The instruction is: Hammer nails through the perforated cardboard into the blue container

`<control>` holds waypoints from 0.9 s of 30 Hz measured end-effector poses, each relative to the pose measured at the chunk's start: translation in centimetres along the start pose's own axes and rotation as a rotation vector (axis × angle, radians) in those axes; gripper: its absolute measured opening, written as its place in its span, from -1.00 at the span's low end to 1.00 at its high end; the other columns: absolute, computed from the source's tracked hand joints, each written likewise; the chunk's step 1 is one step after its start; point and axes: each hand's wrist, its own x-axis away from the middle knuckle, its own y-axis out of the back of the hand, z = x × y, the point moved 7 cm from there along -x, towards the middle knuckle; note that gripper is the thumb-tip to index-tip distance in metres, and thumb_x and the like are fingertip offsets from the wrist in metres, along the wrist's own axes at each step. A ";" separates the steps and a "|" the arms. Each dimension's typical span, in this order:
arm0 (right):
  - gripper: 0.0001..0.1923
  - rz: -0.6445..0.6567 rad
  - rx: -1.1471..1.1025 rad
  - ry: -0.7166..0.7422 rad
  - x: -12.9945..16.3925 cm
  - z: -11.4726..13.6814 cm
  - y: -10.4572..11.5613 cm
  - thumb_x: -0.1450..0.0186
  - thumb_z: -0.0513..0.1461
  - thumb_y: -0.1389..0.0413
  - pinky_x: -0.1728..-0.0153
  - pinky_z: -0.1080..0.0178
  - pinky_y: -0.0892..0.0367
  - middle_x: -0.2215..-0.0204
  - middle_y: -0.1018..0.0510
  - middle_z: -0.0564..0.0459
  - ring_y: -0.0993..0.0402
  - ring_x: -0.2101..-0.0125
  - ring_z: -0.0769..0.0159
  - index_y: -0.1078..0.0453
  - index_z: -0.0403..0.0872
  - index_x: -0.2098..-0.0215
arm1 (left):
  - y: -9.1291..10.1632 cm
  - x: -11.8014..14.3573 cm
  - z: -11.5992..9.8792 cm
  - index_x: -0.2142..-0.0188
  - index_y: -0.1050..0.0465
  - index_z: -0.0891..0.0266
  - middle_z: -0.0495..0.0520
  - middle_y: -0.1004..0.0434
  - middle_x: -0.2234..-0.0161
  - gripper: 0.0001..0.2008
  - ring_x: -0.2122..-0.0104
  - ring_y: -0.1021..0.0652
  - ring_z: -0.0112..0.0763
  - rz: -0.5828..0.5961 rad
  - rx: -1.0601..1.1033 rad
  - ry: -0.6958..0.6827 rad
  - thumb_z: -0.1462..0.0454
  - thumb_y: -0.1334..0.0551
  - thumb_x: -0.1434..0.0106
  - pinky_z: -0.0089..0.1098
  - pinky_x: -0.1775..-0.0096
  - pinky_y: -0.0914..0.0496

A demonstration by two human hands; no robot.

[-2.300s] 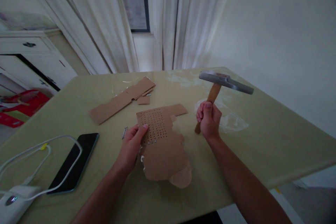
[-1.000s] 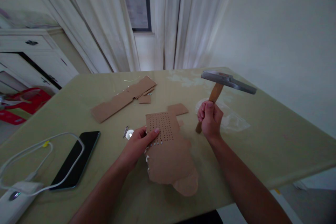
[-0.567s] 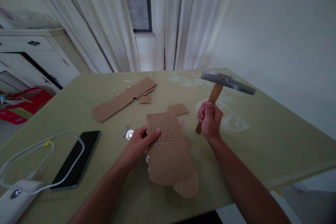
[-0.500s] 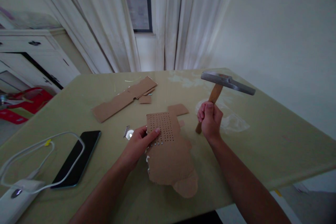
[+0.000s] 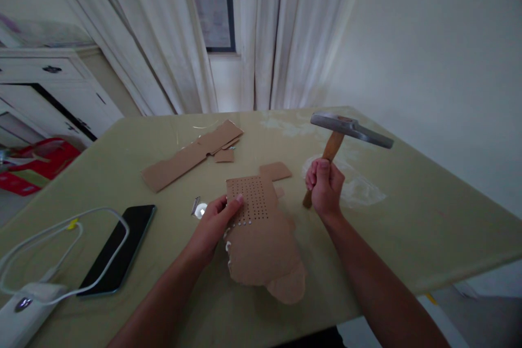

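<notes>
The perforated cardboard piece is lying flat at the centre of the frame on the bench, its grid of small holes toward the far end and a row of pale nail heads along the near edge of that grid. The left hand is resting on its left edge, fingers laid loosely across the board and the index tip touching the holed patch; its grip is a flat press, not closing around anything. The right hand is fisted tight around the wooden handle of the hammer, which is standing upright just right of the cardboard, handle end on the bench, steel head raised.

Judging from this, the left fingertips are sitting close to the nail row, so a blow falling there could catch them; the light card could also be sliding under a strike if the press is slack.

Just left of the hand, a few loose nails are lying. Further left are a dark phone and a white cable; cardboard scraps are lying toward the upper centre.
</notes>
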 end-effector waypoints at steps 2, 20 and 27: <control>-0.41 -0.008 0.000 -0.002 0.0 0.0 0.0 -0.47 0.24 -0.17 0.70 0.35 -0.03 0.66 -0.17 0.28 -0.10 0.70 0.47 -0.25 0.03 0.47 | 0.2 -0.1 0.1 0.17 -0.64 0.26 0.09 -0.71 0.36 -0.42 0.45 -0.62 -0.32 -0.041 0.050 -0.005 -0.19 -0.51 -0.11 -0.37 0.37 -0.49; -0.40 -0.002 -0.010 -0.001 -0.2 -0.1 -0.1 -0.45 0.27 -0.16 0.72 0.35 -0.04 0.65 -0.16 0.29 -0.08 0.70 0.46 -0.22 0.04 0.47 | 2.9 3.3 -6.3 0.16 -0.57 0.11 0.00 -0.47 0.26 -0.75 0.22 -0.46 -0.34 -0.340 -0.308 -0.887 0.08 -0.19 -0.57 -0.34 0.13 -0.34; -0.39 -0.018 0.006 -0.006 -0.2 -0.3 0.0 -0.46 0.27 -0.15 0.71 0.34 -0.02 0.66 -0.17 0.28 -0.09 0.70 0.45 -0.21 0.05 0.47 | 0.5 4.6 -6.9 -0.01 -0.72 -0.08 0.02 -0.52 0.24 -0.79 0.18 -0.50 -0.32 -0.056 -0.521 -1.058 0.26 -0.35 -0.48 -0.31 0.13 -0.38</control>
